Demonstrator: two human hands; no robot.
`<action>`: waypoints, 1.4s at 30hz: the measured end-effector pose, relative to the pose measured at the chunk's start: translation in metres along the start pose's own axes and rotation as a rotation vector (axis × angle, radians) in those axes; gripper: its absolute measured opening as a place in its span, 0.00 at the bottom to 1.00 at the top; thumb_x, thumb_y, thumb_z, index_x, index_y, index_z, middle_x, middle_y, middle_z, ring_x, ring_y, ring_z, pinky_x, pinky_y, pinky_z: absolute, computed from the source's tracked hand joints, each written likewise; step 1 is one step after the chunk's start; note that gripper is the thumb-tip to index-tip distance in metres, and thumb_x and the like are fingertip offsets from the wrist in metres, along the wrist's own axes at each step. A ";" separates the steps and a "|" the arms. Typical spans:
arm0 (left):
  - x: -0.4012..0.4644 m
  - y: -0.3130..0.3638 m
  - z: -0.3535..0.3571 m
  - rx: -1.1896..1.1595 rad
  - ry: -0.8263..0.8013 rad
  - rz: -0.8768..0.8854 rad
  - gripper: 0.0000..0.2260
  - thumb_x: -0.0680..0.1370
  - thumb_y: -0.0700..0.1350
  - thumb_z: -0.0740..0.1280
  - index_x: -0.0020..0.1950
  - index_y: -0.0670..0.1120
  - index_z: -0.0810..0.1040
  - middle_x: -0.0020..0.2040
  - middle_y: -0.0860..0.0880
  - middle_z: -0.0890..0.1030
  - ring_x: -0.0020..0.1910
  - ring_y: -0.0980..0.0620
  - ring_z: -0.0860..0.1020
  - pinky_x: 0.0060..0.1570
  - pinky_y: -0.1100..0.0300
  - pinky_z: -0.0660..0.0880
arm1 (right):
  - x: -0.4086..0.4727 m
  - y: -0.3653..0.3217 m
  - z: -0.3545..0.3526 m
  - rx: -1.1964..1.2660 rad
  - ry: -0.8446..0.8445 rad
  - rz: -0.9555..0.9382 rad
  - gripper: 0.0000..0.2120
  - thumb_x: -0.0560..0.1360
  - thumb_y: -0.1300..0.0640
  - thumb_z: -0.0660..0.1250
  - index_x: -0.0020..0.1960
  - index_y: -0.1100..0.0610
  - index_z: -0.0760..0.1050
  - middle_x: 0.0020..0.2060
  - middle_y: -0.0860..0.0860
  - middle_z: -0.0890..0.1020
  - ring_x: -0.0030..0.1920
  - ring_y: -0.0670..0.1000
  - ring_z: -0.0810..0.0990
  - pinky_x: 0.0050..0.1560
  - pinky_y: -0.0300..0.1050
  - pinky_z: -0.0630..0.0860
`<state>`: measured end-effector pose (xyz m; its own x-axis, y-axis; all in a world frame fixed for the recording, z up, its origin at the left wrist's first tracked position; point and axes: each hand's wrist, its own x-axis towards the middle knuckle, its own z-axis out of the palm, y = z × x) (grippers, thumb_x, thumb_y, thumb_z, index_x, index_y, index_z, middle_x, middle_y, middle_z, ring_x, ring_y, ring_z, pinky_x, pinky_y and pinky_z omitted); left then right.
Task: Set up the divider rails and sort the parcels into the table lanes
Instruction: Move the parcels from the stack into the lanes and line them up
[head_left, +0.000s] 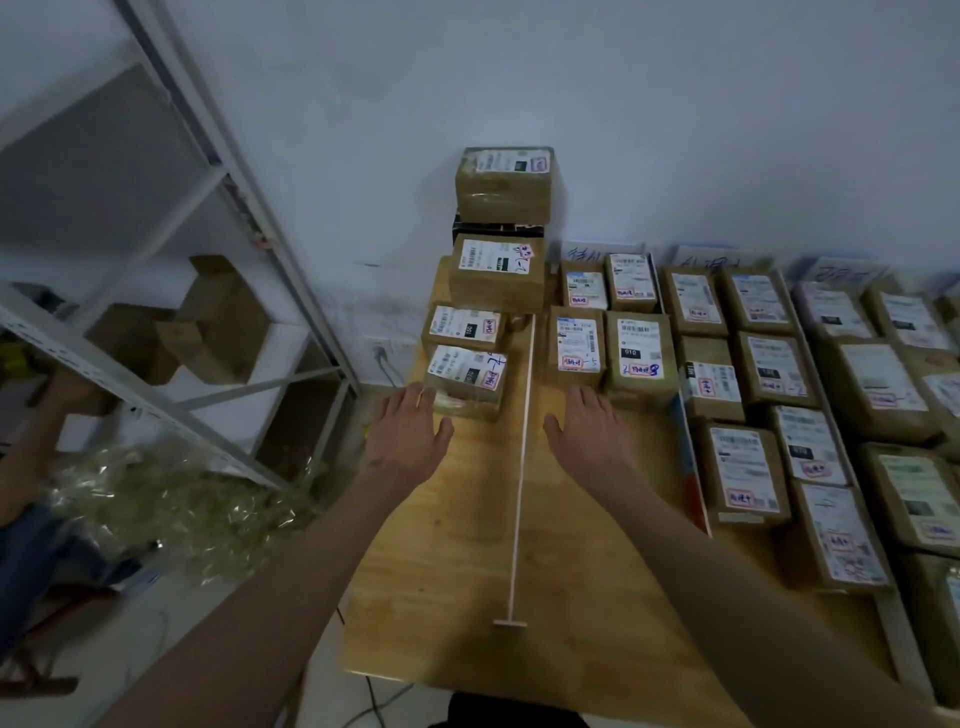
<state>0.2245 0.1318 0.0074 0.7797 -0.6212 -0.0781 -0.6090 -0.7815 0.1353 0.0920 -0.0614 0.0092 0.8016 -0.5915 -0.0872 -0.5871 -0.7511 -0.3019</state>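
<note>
A wooden table (467, 597) is split into lanes by thin rails. A white divider rail (521, 467) with a T-foot runs down the table between my hands. In the left lane, brown labelled parcels are lined up and stacked; the nearest parcel (466, 382) sits just ahead of my left hand (408, 436), whose straight fingers reach its near left corner. My right hand (589, 436) hovers flat and open in the second lane, just short of two parcels (608, 353). Farther right, a red-and-blue rail (688, 467) borders lanes filled with several parcels (743, 473).
A tall stack of parcels (503, 182) stands against the white wall. A grey metal shelf rack (171, 312) with cardboard boxes stands at left, above crumpled plastic wrap (171, 499) on the floor. Another person's arm (36, 441) shows at far left. Handwritten lane signs (711, 260) lean on the wall.
</note>
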 end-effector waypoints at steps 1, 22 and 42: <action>0.009 -0.002 0.002 -0.006 -0.006 -0.002 0.24 0.82 0.56 0.57 0.75 0.45 0.66 0.73 0.45 0.69 0.72 0.45 0.66 0.73 0.49 0.60 | 0.012 -0.003 0.004 0.001 -0.017 -0.003 0.19 0.81 0.49 0.59 0.67 0.58 0.68 0.65 0.55 0.74 0.67 0.56 0.70 0.68 0.51 0.68; 0.114 -0.041 0.091 -0.070 -0.103 -0.034 0.25 0.82 0.58 0.54 0.75 0.46 0.67 0.77 0.47 0.64 0.74 0.45 0.64 0.74 0.47 0.60 | 0.137 -0.027 0.107 0.148 -0.179 -0.208 0.11 0.77 0.60 0.63 0.59 0.59 0.75 0.61 0.58 0.74 0.55 0.60 0.77 0.52 0.56 0.77; 0.104 -0.056 0.096 -0.662 -0.302 -0.464 0.25 0.79 0.65 0.59 0.54 0.45 0.81 0.47 0.46 0.85 0.44 0.48 0.84 0.50 0.47 0.81 | 0.081 -0.039 0.095 0.173 -0.235 -0.074 0.17 0.77 0.62 0.61 0.65 0.57 0.71 0.60 0.54 0.75 0.59 0.56 0.75 0.57 0.50 0.73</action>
<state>0.3258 0.1053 -0.1030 0.7996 -0.3099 -0.5144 0.0445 -0.8236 0.5654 0.1905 -0.0517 -0.0757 0.8573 -0.4380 -0.2707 -0.5147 -0.7164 -0.4710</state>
